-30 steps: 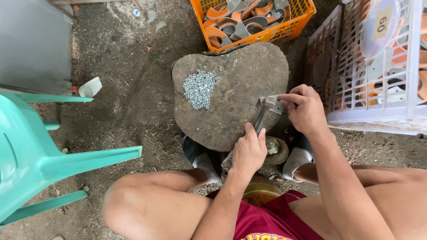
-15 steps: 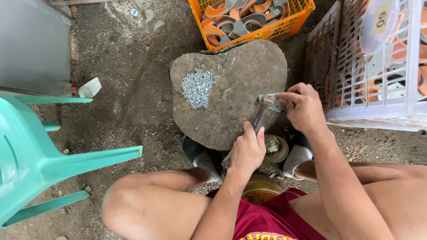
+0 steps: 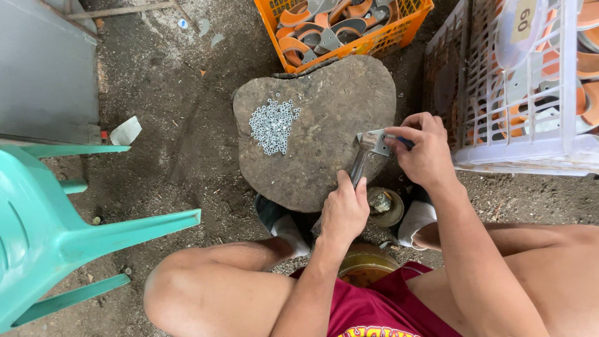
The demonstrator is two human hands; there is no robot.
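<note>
Down low: left hand (image 3: 344, 213) gripping hammer (image 3: 363, 156), right hand (image 3: 424, 150) pinching metal bracket (image 3: 379, 142) on flat stone (image 3: 324, 118) (nuts (image 3: 272, 125) heaped far-left).

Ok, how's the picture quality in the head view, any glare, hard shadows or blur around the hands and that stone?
Head view: soft, even daylight, no glare. The flat stone, the heap of small nuts, the left hand on the hammer and the right hand are all sharp. Only faint shadows under the stone's edge. The wide lens bows the teal plastic chair at the frame edge.
</note>
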